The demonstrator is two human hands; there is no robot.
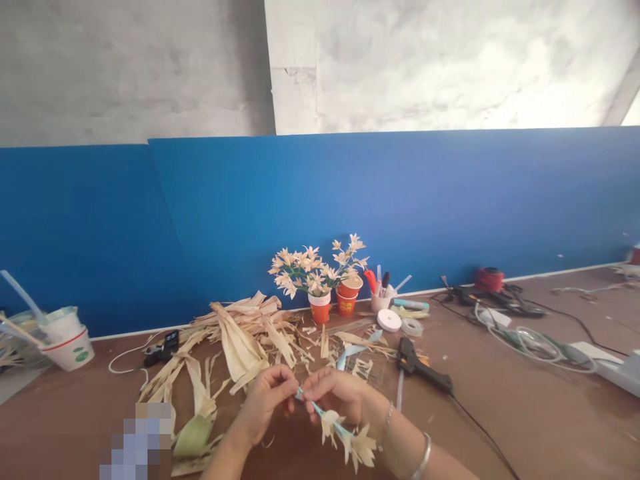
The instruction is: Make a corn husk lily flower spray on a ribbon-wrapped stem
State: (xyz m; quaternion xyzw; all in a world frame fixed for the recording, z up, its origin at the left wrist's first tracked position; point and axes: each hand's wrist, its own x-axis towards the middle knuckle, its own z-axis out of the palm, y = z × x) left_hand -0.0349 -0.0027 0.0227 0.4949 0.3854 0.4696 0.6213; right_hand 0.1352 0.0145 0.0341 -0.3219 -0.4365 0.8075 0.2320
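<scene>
Pinched in the fingers of my right hand (336, 395) is the light-blue wrapped stem of a flower spray (356, 445), whose cream husk blossoms hang down to the lower right. My left hand (270, 399) has thumb and forefinger closed at the stem's upper end, close beside the right fingertips. Dry corn husks (239, 340) lie spread just beyond and to the left of my hands. A strip of light-blue tape (350, 353) rests on the table behind my right hand.
Red paper cups (320, 313) hold finished husk flowers (306, 268) by the blue partition (400, 200). A black glue gun (423, 370) with its cord lies to the right, near a white tape roll (389, 320). Cables (537, 343) sprawl farther right; a white tub (69, 350) stands at left.
</scene>
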